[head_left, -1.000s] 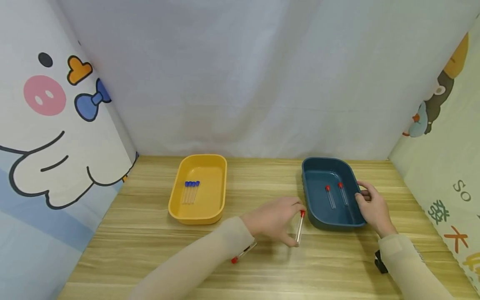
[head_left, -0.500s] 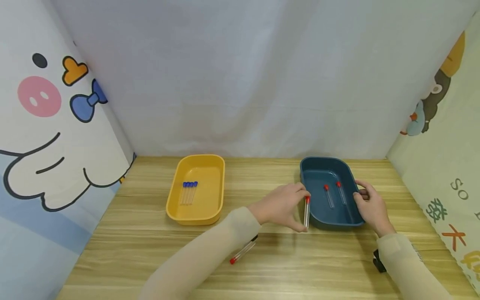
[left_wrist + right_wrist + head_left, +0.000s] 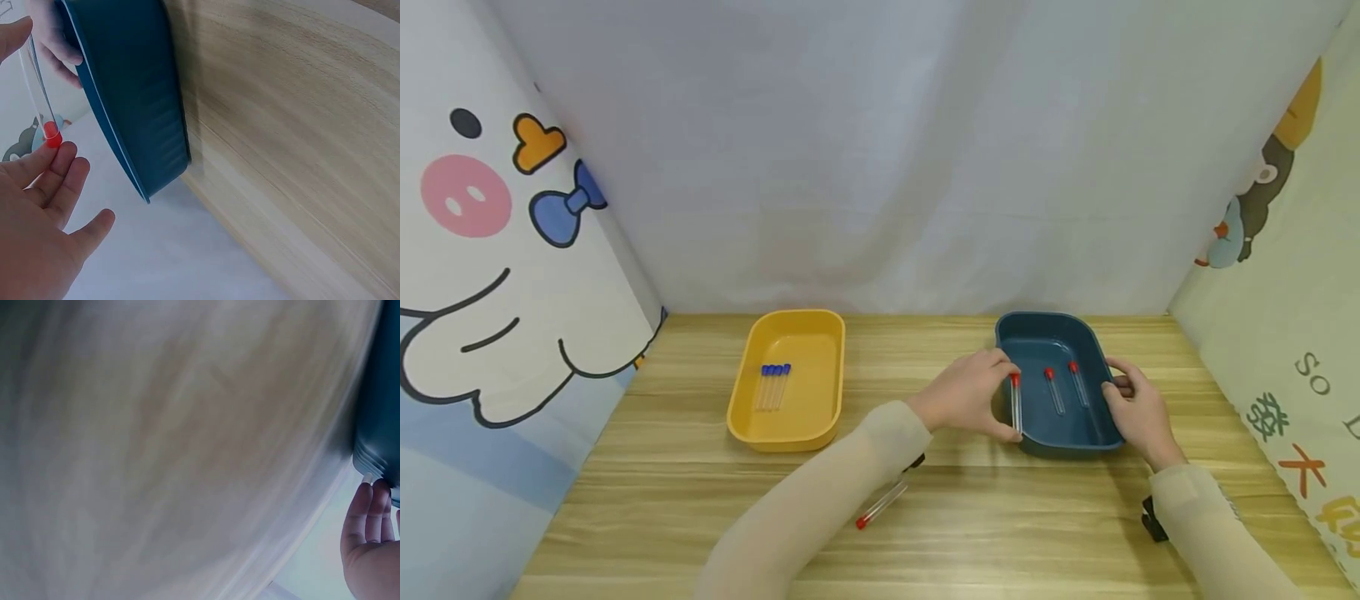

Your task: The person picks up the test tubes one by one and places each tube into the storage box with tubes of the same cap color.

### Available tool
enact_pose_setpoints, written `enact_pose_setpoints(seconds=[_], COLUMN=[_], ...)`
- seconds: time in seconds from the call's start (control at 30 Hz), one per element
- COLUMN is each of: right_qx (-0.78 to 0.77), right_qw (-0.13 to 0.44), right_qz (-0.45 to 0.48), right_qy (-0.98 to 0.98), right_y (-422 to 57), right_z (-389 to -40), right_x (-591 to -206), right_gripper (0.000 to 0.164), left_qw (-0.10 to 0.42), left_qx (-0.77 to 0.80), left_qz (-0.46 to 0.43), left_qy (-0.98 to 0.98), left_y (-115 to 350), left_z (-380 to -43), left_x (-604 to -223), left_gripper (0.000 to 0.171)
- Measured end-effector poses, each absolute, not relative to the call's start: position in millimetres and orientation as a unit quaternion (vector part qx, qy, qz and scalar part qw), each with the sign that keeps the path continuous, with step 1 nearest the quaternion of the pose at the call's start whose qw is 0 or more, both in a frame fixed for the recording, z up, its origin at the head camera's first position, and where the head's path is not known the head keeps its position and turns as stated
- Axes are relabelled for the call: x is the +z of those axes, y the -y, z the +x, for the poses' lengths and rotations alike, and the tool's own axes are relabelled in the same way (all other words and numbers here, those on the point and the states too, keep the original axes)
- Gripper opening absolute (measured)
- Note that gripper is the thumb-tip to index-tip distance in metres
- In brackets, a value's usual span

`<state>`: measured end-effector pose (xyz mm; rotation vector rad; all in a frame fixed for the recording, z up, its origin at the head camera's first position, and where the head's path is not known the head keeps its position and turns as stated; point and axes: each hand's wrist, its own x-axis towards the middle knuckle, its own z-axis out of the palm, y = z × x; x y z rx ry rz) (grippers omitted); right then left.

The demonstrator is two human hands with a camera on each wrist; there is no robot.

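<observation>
My left hand (image 3: pixel 966 396) pinches a clear red-capped test tube (image 3: pixel 1017 408) by its two ends, thumb at the bottom and fingertips at the cap. The tube hangs over the left edge of a dark blue tray (image 3: pixel 1067 437). In the left wrist view the red cap (image 3: pixel 52 134) sits at my fingertips, beside the tray wall (image 3: pixel 134 94). My right hand (image 3: pixel 1138 412) grips the tray's right rim, thumb on the inner side; in the right wrist view its fingers (image 3: pixel 375 512) lie against the tray's outside. Two red-capped tubes (image 3: pixel 1056 392) rest inside the tray.
A yellow tray (image 3: pixel 786 427) on the left holds several blue-capped tubes (image 3: pixel 772 387). Another red-capped tube (image 3: pixel 883 505) lies on the wooden table near my left forearm. Cloth hangs behind and printed panels stand at both sides.
My left hand has carried the red-capped test tube up and rightward from over the table to the blue tray's left edge. The right hand has kept its grip on the tray.
</observation>
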<state>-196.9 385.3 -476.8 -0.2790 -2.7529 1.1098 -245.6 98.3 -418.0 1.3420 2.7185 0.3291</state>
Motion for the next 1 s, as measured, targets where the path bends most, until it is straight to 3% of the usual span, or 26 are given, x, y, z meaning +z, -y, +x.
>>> enact_pose_setpoints(seconds=[1.0], right_qx=[0.368], right_qw=[0.098], right_qz=[-0.086], right_qy=[0.921], right_y=[-386.7], right_z=[-195.9], right_x=[-477.7], right_gripper=[0.046], left_qw=[0.075], left_qx=[0.130], left_qz=[0.412], left_qy=[-0.899], left_y=[-143.2], left_z=[-270.0], left_x=[-443.7], left_gripper=[0.088])
